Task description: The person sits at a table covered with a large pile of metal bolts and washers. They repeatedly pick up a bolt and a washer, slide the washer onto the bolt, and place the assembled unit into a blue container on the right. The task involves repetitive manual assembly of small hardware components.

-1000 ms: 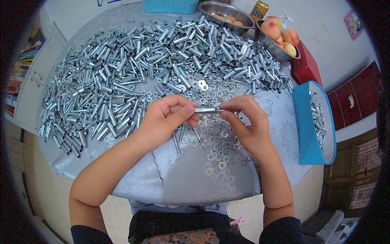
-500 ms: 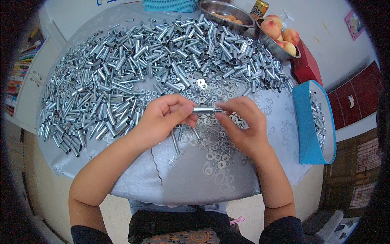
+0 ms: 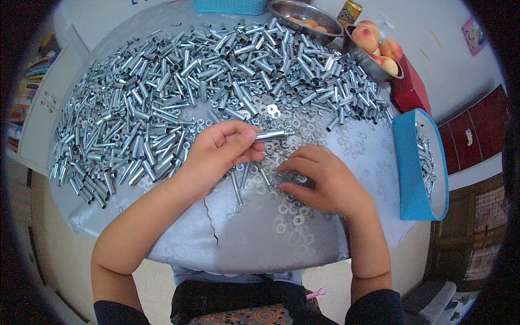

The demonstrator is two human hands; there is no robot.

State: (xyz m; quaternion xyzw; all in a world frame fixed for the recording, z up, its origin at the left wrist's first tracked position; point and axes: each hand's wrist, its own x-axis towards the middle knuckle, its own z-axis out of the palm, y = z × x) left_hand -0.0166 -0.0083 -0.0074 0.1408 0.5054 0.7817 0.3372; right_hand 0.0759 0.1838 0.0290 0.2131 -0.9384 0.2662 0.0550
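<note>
Between the thumb and fingers of my left hand [image 3: 222, 151] is a silver sleeve anchor bolt [image 3: 275, 134], its threaded tip pointing right. My right hand [image 3: 327, 181] hovers at or just over the loose flat washers [image 3: 297, 220], thumb and fingers apart; I see nothing in its grasp, though the fingertips partly cover the washers beneath. Several loose bolts [image 3: 236, 189] lie below my left hand. A wide heap of metal sleeves [image 3: 162, 89] spreads behind both hands, with nuts and small washers along its near side.
A blue fabric bin [image 3: 409, 173] holding metal pieces stands at the right. Behind the heap are a steel bowl of eggs [image 3: 303, 35], a bowl of peaches [image 3: 374, 67], a can [image 3: 349, 12], a red box [image 3: 410, 92] and a light-blue basket [image 3: 230, 5]. A thin dark strand [image 3: 210, 219] lies nearer me.
My right hand has left the bolt's tip and moved down toward the washers. The left hand still holds the anchor bolt, now tilted slightly upward with its threaded end exposed.
</note>
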